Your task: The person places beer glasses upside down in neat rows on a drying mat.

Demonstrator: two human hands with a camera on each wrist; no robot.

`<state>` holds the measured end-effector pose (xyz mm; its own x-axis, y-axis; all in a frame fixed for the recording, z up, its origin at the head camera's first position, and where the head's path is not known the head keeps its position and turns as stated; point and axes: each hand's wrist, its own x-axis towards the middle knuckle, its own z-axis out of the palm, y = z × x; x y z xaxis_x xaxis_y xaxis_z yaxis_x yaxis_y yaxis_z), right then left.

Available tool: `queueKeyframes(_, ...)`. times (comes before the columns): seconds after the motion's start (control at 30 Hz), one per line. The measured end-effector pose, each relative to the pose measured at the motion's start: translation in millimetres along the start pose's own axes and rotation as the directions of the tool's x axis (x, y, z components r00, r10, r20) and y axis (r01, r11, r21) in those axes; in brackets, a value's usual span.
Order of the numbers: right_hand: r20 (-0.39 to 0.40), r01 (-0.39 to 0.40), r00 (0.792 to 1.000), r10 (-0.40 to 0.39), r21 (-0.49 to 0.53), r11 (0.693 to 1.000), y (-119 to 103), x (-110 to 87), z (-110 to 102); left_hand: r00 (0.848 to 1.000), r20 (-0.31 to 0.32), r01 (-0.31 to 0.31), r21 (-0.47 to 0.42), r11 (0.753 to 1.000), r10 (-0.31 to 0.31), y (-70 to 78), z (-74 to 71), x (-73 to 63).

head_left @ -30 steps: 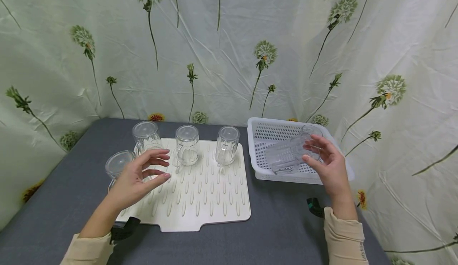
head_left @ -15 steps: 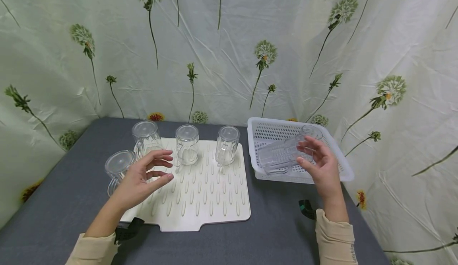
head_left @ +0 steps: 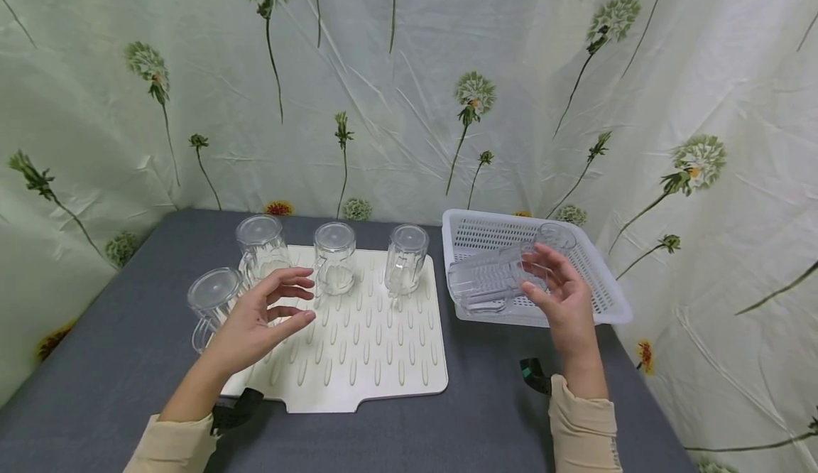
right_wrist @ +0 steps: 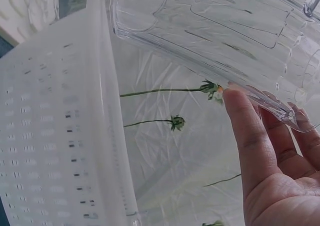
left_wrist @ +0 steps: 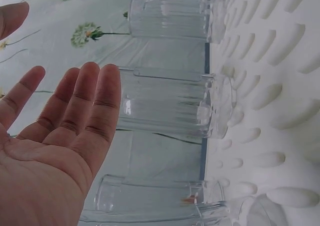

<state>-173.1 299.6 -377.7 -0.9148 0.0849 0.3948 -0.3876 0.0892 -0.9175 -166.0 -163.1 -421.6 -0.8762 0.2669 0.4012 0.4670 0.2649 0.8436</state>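
My right hand [head_left: 554,290] grips a clear ribbed glass mug [head_left: 487,278] on its side, held just above the left part of the white perforated basket [head_left: 610,305]. In the right wrist view the mug [right_wrist: 220,35] lies across my fingers [right_wrist: 250,136] over the basket [right_wrist: 55,136]. Another clear glass [head_left: 557,234] lies in the basket's far corner. My left hand [head_left: 268,313] hovers open above the white ridged drying mat [head_left: 371,359], palm toward the upside-down mugs. Its fingers [left_wrist: 85,110] sit near one inverted mug [left_wrist: 170,108].
Several clear mugs stand upside down on the mat: one at the front left [head_left: 209,302], three along the back [head_left: 262,244] [head_left: 334,256] [head_left: 406,256]. The grey tabletop [head_left: 486,416] is backed by a floral curtain [head_left: 409,89] on all sides.
My right hand has carried the mug leftward, from the basket's middle to over its left rim. The left hand has drifted slightly right above the mat.
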Motion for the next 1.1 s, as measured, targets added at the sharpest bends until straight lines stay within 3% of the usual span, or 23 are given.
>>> queueKeyframes(1.1, 0.033, 0.054, 0.998, -0.062, 0.204, 0.978, 10.3, -6.3, 27.0, 1.000, 0.012, 0.017, -0.040, 0.999, -0.016, -7.7, 15.2, 2.3)
